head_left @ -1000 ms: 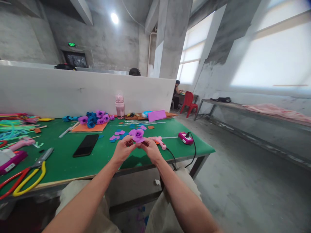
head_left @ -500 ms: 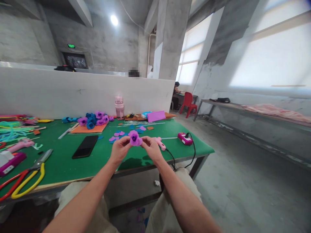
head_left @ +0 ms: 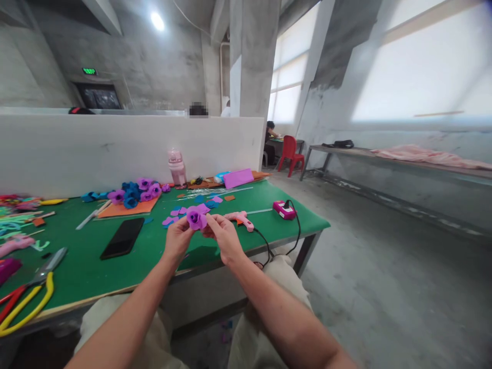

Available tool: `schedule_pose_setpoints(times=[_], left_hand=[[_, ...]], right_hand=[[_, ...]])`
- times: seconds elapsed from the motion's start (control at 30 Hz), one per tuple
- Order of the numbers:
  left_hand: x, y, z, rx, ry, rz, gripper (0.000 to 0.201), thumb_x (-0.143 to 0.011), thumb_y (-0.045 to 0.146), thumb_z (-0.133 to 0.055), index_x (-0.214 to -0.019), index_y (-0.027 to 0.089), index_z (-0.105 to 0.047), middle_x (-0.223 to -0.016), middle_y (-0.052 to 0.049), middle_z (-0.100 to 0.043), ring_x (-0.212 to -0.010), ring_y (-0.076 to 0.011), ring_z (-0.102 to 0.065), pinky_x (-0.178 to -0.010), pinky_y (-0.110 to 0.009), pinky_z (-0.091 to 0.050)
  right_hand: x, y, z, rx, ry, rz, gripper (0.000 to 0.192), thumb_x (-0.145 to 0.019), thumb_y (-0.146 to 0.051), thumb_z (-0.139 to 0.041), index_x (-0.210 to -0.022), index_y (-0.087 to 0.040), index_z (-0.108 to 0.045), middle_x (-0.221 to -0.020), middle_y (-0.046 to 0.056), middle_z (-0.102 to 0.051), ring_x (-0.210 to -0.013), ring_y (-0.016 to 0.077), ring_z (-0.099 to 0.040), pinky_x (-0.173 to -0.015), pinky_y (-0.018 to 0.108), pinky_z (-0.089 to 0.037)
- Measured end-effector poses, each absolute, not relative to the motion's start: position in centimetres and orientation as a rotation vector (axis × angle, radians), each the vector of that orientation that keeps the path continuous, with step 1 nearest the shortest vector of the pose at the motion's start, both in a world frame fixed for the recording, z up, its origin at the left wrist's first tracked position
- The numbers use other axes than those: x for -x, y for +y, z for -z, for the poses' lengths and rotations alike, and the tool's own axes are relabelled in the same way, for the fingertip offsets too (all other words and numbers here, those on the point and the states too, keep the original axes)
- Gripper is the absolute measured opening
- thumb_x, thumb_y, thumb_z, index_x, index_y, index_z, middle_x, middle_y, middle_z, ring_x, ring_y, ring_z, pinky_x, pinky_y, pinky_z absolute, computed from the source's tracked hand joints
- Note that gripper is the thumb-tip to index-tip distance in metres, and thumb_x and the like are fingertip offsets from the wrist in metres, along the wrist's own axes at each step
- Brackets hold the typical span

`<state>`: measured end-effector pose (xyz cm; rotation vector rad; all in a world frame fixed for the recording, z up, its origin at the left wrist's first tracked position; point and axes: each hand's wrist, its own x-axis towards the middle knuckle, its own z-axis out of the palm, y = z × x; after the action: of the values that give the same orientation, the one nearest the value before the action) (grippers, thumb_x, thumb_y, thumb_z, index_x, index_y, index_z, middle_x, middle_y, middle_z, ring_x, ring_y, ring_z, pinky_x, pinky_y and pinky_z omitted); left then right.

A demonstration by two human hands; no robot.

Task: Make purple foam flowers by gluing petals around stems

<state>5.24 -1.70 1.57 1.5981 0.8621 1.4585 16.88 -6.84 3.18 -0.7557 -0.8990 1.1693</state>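
Item: purple foam flower [head_left: 196,218], pinched between my left hand [head_left: 177,239] and right hand [head_left: 222,237] above the green worktop [head_left: 154,246] edge. Risk: petals could crease or detach if I squeeze too hard.

I am seeing both hands raised above the near edge of the green table [head_left: 88,266], with open air all around them. Just beyond them, the glue gun [head_left: 238,219] is lying on the table, its cord [head_left: 265,241] trailing over the near edge, so a reach past it is meeting that cord. Loose petals [head_left: 180,211] are scattered behind the glue gun's left side. Left of the glue gun, the phone [head_left: 122,238] is lying flat with bare green on every side. Further left, the cutters [head_left: 26,297] are crowding the near edge. Behind the glue gun, the white partition [head_left: 115,148] is closing off the far side.
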Motion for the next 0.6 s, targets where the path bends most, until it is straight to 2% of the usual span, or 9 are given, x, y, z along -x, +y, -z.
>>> schedule_pose_setpoints(times=[0.13,0.27,0.43,0.6], left_hand=[[-5.5,-2.3,-2.0,-1.583,0.843,-1.41,0.03,-0.058,0.041,-0.076,-0.074,0.016,-0.071,-0.07,-0.002,-0.07,-0.07,-0.0168,-0.061,-0.073,-0.03,-0.05],[-5.8,-2.4,-2.0,-1.565,0.822,-1.373,0.029,-0.059,0.04,-0.076,-0.075,0.016,-0.07,-0.069,-0.002,-0.069,-0.066,-0.0158,-0.061,-0.069,-0.03,-0.051],[-5.3,-1.5,-1.2,-1.606,0.944,-1.484,0.025,-0.064,0.037,-0.072,-0.075,0.015,-0.069,-0.068,-0.002,-0.067,-0.065,-0.0159,-0.06,-0.069,-0.03,-0.05],[-5.0,-1.2,-0.9,-1.696,1.038,-1.619,0.019,-0.067,0.034,-0.068,-0.075,0.016,-0.069,-0.067,0.001,-0.065,-0.065,-0.014,-0.056,-0.065,-0.025,-0.045]], right_hand=[[-17.1,-6.7,-3.1,0.757,-0.882,-1.168,0.029,-0.062,-0.044,-0.071,-0.069,-0.017,-0.06,-0.059,-0.003,-0.058,-0.054,0.0097,-0.051,-0.059,0.024,-0.043],[-17.6,-6.6,-3.3,0.776,-0.834,-1.115,0.031,-0.067,-0.048,-0.065,-0.071,-0.018,-0.057,-0.058,-0.004,-0.055,-0.052,0.0095,-0.049,-0.057,0.024,-0.042],[-18.0,-6.9,-3.6,0.837,-0.892,-0.835,0.024,-0.069,-0.039,-0.065,-0.064,-0.018,-0.055,-0.056,-0.005,-0.05,-0.052,0.0087,-0.042,-0.053,0.022,-0.036],[-17.7,-7.1,-3.4,0.914,-0.974,-0.848,0.021,-0.068,-0.037,-0.065,-0.069,-0.017,-0.062,-0.06,-0.002,-0.055,-0.052,0.0094,-0.042,-0.048,0.022,-0.035]])
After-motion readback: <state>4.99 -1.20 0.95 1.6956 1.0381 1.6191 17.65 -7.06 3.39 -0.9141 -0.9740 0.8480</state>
